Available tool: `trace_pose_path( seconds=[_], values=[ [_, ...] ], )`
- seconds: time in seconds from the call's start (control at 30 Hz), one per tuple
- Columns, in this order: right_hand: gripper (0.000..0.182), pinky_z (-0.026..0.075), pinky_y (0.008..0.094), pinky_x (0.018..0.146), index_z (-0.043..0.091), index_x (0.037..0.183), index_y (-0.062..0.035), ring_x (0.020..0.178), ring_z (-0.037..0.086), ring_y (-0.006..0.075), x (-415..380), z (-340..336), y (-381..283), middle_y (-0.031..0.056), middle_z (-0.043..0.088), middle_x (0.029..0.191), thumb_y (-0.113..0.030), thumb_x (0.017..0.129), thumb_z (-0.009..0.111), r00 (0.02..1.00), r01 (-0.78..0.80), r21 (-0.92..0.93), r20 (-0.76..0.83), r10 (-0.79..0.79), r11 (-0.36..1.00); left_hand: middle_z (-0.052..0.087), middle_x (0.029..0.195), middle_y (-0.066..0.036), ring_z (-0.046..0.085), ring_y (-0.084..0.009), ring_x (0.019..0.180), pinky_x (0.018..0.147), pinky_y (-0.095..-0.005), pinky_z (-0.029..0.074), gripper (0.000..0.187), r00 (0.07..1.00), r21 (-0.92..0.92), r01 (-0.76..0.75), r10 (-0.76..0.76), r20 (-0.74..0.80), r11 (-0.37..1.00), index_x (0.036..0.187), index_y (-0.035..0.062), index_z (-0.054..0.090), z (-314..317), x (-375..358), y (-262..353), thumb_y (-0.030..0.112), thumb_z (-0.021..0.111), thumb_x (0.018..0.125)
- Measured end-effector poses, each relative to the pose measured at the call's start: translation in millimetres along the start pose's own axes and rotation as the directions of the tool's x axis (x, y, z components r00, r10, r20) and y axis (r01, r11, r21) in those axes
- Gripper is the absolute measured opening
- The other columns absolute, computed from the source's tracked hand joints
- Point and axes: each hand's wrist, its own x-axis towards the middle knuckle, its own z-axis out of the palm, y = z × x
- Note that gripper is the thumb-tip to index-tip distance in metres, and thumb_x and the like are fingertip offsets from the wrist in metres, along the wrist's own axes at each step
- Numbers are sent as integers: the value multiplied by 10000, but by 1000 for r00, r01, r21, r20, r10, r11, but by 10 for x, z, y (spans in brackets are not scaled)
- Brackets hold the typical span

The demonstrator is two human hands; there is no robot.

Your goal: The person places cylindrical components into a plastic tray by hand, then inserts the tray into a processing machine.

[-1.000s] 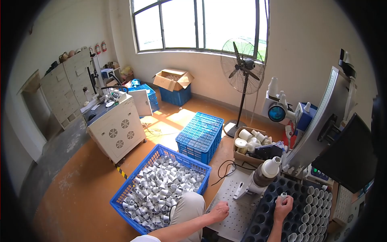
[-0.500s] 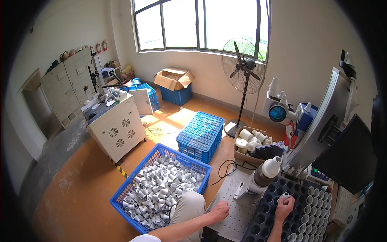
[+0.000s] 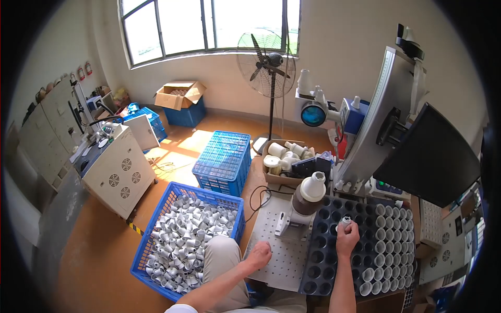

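Observation:
My right hand [image 3: 347, 240] grips a small whitish-grey plastic cup-shaped fitting [image 3: 345, 221] between thumb and fingers, above the black tray [image 3: 324, 200] of round holes. White cups [image 3: 390, 246] of similar size fill several columns on the tray's right side. Curled into a loose fist, my left hand [image 3: 259, 255] rests at the left edge of the perforated metal plate [image 3: 269, 229], with nothing visible in it. On that plate, between my hands and further back, stands a fixture [image 3: 309, 195] with a white cone-shaped top and dark middle.
A blue basket [image 3: 136, 255] heaped with loose whitish-grey fittings stands left of my knee. Behind are a blue crate [image 3: 222, 161], a cardboard box [image 3: 274, 178] of white parts and a standing fan [image 3: 271, 68]. A lens head [image 3: 313, 114] and dark monitor [image 3: 430, 156] rise at the right.
The camera view has turned right, so the room appears shifted left. My right hand still holds the fitting over the tray. My left hand stays closed at the plate's edge.

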Motion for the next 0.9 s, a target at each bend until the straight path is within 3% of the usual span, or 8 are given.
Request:
trace_pose_path(
  seconds=[0.07,0.13,0.27,0.43,0.53,0.6,0.73,0.9],
  values=[
    [252,382,263,600,492,752,-18,634,391,101,0,-8,-29,-14,443,693,-97,789,728,998,-63,89,-4,64,994,630,726,-169,614,-323,702,660,-398,475,99,976,-248,212,-192,104,945,725,-12,579,-237,174,108,6,483,710],
    [300,388,260,601,462,717,-24,635,400,92,12,10,51,-10,475,701,-107,791,740,999,-9,104,-44,14,995,605,686,-128,597,-259,675,691,-338,479,192,979,-331,-52,-16,-201,942,732,-18,571,-442,459,263,-47,397,657],
    [363,403,261,620,420,671,-44,649,417,90,64,-32,35,1,505,715,-111,801,753,986,-156,215,-30,166,964,646,909,-154,587,-261,888,873,-328,448,392,888,-370,-254,64,-455,893,879,-46,627,-982,1256,990,-105,346,611],
    [345,456,256,691,427,662,-46,725,503,86,388,-136,-647,58,627,863,-71,840,722,992,-119,483,23,123,867,680,851,-127,601,-184,797,821,-296,469,356,881,-334,-284,106,-462,899,826,-49,674,-1133,1999,1967,50,361,687],
    [287,484,255,784,459,725,-38,875,553,92,596,24,-1380,109,629,1094,-24,859,712,991,-76,740,132,-33,669,649,666,-99,581,-161,658,709,-259,470,304,971,-499,-236,223,-87,834,647,-25,660,-1121,2178,2070,61,369,676],
    [290,466,262,833,456,722,-39,927,550,110,633,201,-1754,169,619,1173,-17,855,713,970,-42,745,190,-152,666,589,546,-74,533,-146,553,596,-263,445,248,931,-392,-346,261,-256,852,527,-25,580,-1319,1981,2198,63,376,637],
    [355,468,291,805,446,692,-23,932,573,134,539,505,-1908,143,646,1134,-95,806,774,936,-67,497,331,-117,865,588,600,-88,539,-152,588,593,-268,434,224,884,-280,-335,198,-423,900,566,-40,557,-1983,1374,1443,70,366,605],
    [375,475,306,767,432,681,-26,915,604,182,448,736,-1703,151,653,1092,-121,813,770,962,108,576,146,-232,811,581,703,-94,540,-171,690,706,-282,446,212,706,-127,100,-160,-690,987,708,-58,555,-2617,221,-759,15,359,678]
  ],
)
